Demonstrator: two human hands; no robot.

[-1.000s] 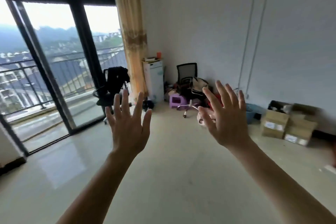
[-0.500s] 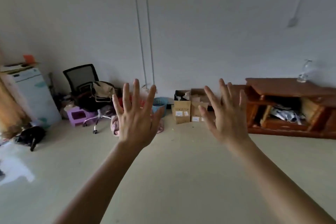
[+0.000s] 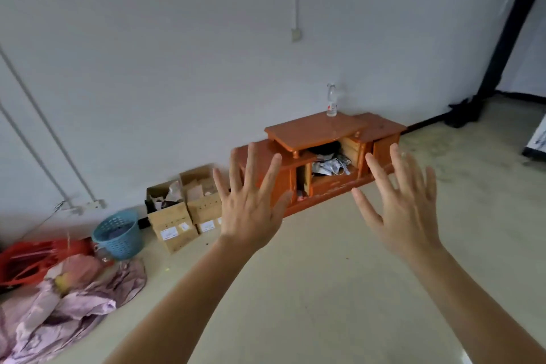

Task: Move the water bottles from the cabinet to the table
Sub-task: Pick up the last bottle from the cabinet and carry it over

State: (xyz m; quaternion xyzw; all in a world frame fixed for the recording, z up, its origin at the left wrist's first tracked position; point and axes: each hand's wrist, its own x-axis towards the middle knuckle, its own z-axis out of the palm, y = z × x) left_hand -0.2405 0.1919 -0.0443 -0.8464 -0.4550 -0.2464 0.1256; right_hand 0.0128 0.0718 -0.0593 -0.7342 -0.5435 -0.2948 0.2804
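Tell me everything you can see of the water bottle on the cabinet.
The water bottle is small and clear and looks like plastic, with a pale cap and a red-and-white label low on its body. It stands upright on the raised top of the orange wooden cabinet, at the back edge near the white wall. Nothing but the cabinet top touches it. Its fill level is too small to tell.

A clear plastic water bottle (image 3: 331,100) stood on a glossy, varnished wooden cabinet (image 3: 313,130) at 12 o'clock. At 10 o'clock sat matt brown cardboard boxes (image 3: 174,216) with white paper labels, beside a blue plastic lattice basket (image 3: 118,235). Crumpled pink cloth (image 3: 74,298) with a faint sheen lay at 8 o'clock on the smooth, pale floor (image 3: 310,289). The wall (image 3: 177,53) was matt white.
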